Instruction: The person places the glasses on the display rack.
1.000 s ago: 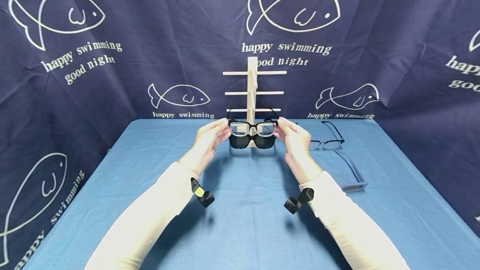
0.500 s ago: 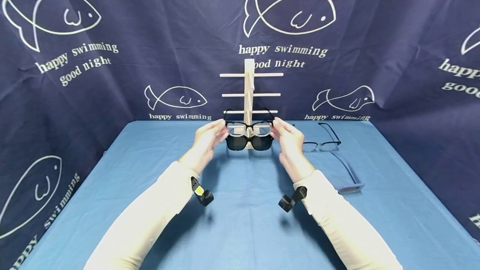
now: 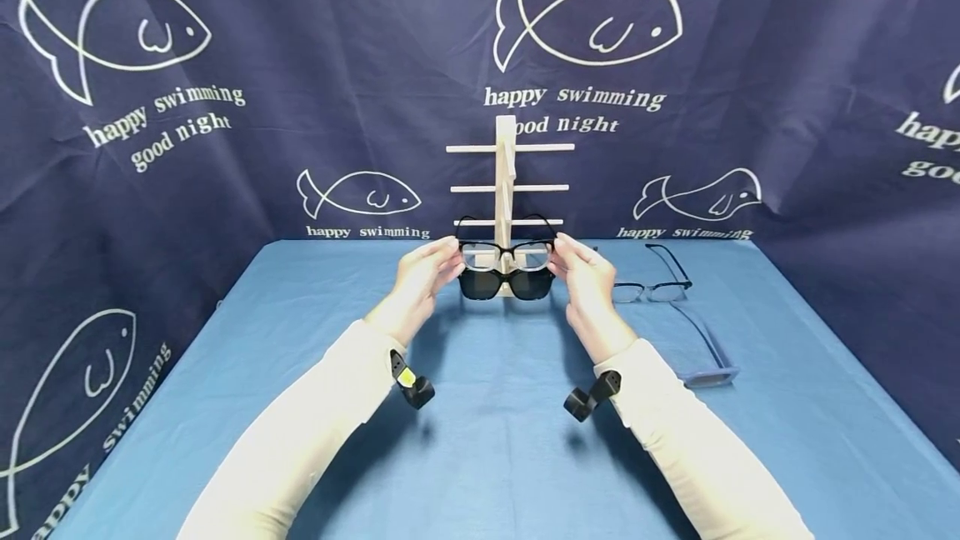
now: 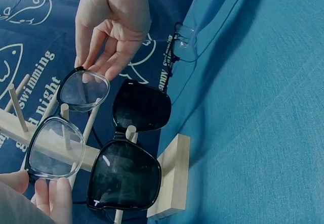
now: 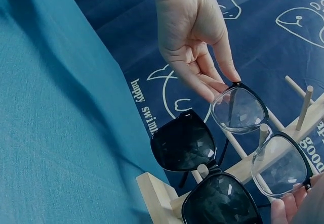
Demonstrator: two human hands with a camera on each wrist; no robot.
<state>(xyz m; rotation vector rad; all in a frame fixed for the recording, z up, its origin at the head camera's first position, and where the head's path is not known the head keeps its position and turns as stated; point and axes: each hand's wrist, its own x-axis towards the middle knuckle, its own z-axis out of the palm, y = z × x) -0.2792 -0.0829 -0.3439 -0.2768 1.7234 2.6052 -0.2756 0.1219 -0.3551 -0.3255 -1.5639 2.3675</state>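
A blue tablecloth (image 3: 480, 457) with a faint weave is backed by creased navy cloth (image 3: 360, 48) printed with white fish. From the left, one corner of the clear glasses (image 3: 478, 256) is pinched between the thumb and bent fingers of the left hand (image 3: 422, 275). The frame, black above and transparent below, is held before the pale wooden stand (image 3: 506, 131), crossed by thin round pegs; whether its bridge is seated cannot be told. Just below, glossy dark sunglasses (image 3: 480, 285) are borne. The opposite corner is pinched likewise by the right hand (image 3: 592, 286), by which thin-rimmed glasses (image 3: 667, 284) are partly hidden. Nearer, blue-framed glasses (image 3: 712, 377) are partly covered by a cream sleeve (image 3: 697, 457).
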